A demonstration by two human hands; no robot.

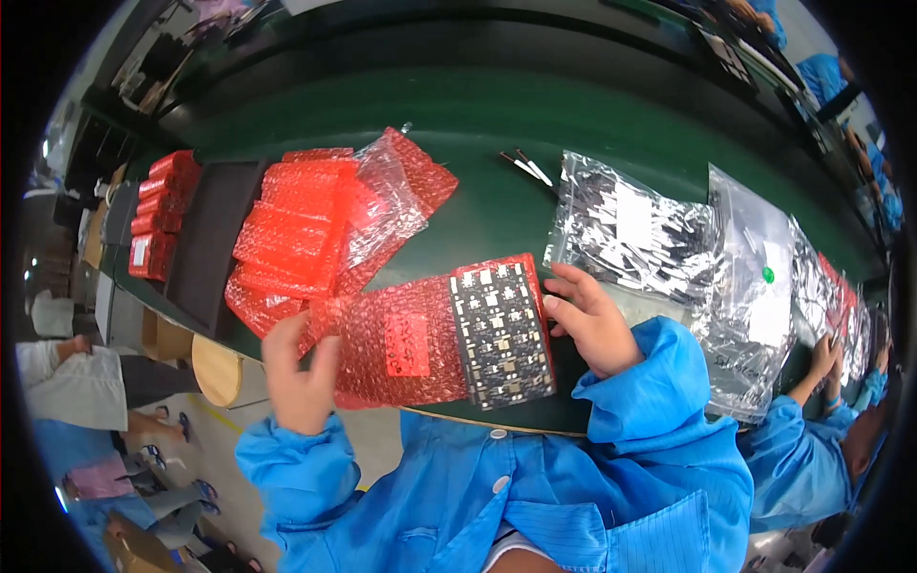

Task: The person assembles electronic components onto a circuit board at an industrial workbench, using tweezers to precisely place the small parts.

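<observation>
A red bubble-wrap bag [361,355] with a red label lies at the near edge of the table in front of me. On its right end rests a black circuit board panel [501,334] with rows of small pale components; red wrap shows along its top and right edges. My left hand [302,374] is closed at the bag's left end, slightly smeared by motion. At the panel's right edge, my right hand [594,323] grips with thumb and fingertips. Behind my left hand lies a pile of red bubble-wrap bags [291,224], with a clear plastic bag [387,224] beside it.
A black tray [218,239] and stacked red-wrapped packs [158,215] stand at left. To the right lie a clear bag of black-and-white parts [630,224] and more clear bags [759,325]. Two loose cables [527,167] lie at the back. A co-worker's hand [823,363] works at far right.
</observation>
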